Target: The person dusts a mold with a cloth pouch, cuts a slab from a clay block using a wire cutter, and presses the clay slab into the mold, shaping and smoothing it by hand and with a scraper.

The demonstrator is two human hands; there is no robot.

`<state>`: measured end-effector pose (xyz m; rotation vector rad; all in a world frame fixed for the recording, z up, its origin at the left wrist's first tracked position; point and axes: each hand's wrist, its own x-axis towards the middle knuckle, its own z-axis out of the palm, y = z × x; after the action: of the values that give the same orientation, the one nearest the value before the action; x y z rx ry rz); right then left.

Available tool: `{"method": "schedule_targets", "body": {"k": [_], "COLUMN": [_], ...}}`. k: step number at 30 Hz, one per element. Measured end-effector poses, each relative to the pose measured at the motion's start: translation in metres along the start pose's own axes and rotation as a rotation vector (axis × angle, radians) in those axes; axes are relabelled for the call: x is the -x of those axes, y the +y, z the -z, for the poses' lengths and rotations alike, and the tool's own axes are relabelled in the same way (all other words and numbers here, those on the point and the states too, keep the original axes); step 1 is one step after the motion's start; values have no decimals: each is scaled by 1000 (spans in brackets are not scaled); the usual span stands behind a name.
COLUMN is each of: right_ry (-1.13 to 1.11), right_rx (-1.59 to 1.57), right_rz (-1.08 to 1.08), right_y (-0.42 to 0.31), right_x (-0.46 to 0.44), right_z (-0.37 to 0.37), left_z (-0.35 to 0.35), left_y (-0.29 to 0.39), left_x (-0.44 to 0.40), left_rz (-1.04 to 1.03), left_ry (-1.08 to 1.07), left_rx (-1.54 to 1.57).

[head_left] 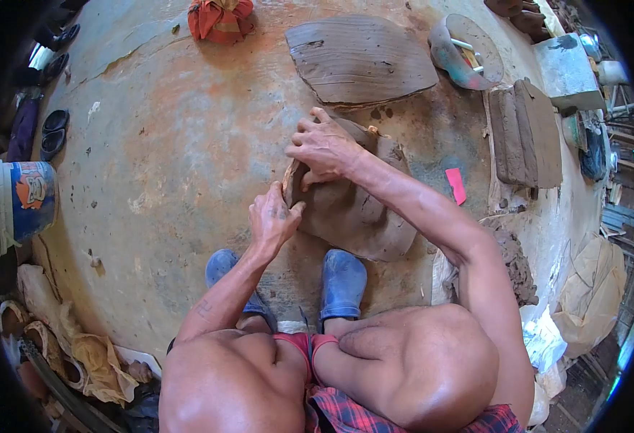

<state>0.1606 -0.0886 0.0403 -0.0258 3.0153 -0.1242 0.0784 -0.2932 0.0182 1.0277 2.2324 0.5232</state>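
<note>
A brown sheet of clay (360, 224) lies on the floor in front of my feet, with a raised or folded part along its left side. My left hand (274, 216) is at the lower left edge of that clay, its fingers closed on the edge. Higher up, my right hand (324, 148) reaches across the clay's upper left part, fingers bent over the rim and thumb on the inner side. A second, flat clay slab (364, 61) with a ridged surface lies just beyond.
A round bowl (443, 54) holding tools stands at the upper right, near stacked clay slabs (537, 133). A pink piece (455, 186) lies right of the clay. An orange cloth bundle (221, 20) is at the top; a bucket (32, 198) stands far left.
</note>
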Motion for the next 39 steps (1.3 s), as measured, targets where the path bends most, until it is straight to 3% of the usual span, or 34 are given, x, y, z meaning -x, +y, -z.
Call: {"method": "schedule_targets", "body": {"k": [3,7,10,15,18,22,24,27,29,31,32,34,39], "right_ry": [-8,-70,42,-134,-144,-28,-25,22,60,-45,-51,-56,37], "right_rx": [-23,-33,-8,11,-124,21,32,8,-36,-26,-29,-34,-37], "right_rz": [161,122,149,299,259,225,275,338,360,355,349,129,-145], "right_y": [-13,-13,-14,-37,-30,-43,-51,-58,-53,-45,-39,-19,2], "right_x": [-4,-15,-14,-19,-20,-14,-14,-26,-28,-20,-17,-14,9], "right_z": [3,-21,-10,0,1,0,0,-1,-6,9,10,9,-3], "left_z": [15,0,6,16,16,25,25,28,29,32,30,38,38], "left_y": [15,2,6,-2,-4,-10,-29,-48,-57,-58,-57,-43,-48], "left_x": [13,9,7,18,14,14,13,12,8,3,4,8,8], "left_rz": [46,51,91,18,12,-8,2,61,3,-52,-53,11,131], "left_ry": [-50,-17,-38,-195,-204,-263,-501,-633,-629,-655,-664,-683,-700], "left_rx": [57,41,32,203,218,224,603,805,862,797,799,978,961]}}
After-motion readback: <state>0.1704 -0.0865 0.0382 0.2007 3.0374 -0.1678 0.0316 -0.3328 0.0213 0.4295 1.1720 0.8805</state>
